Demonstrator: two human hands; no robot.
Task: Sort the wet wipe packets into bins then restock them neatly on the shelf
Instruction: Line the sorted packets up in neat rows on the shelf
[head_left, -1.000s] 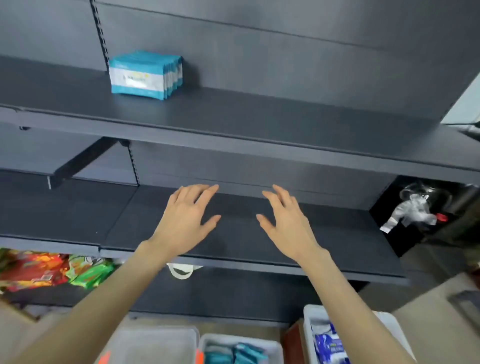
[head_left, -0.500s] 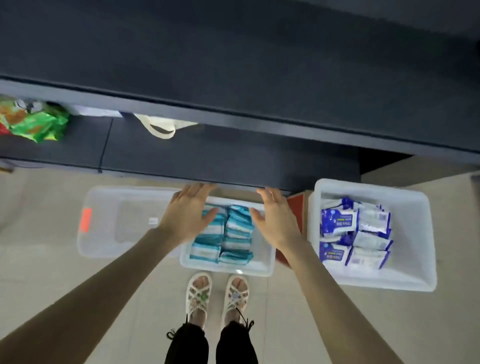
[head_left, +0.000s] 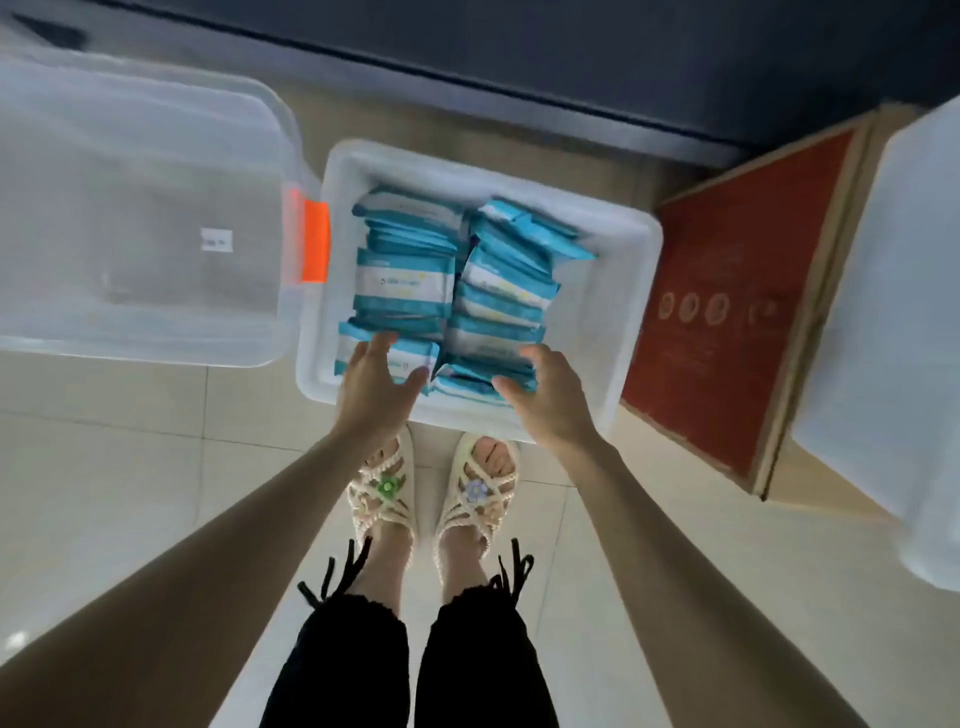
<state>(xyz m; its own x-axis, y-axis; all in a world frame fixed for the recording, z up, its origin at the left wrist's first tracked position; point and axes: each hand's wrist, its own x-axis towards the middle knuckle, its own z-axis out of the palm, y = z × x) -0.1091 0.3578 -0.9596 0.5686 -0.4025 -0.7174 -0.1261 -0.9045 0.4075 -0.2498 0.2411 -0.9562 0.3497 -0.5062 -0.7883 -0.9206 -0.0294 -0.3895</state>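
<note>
Lying in two rows inside the white bin (head_left: 623, 322), the teal wet wipe packets (head_left: 410, 283) fill it between the hands. The left hand (head_left: 376, 387), fingers loosely spread, is at the left row's near end. The right hand (head_left: 548, 402), equally spread, is at the right row's, gripping nothing.

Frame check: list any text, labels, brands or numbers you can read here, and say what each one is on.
Nothing is legible in this frame.
On the teal-and-white wet wipe packets in the white plastic bin: a printed brand line, too blurred to read.
On the small white sticker on the clear plastic storage box: print too small to read.
On the red flat board: round marks and faint print, unreadable.
</note>
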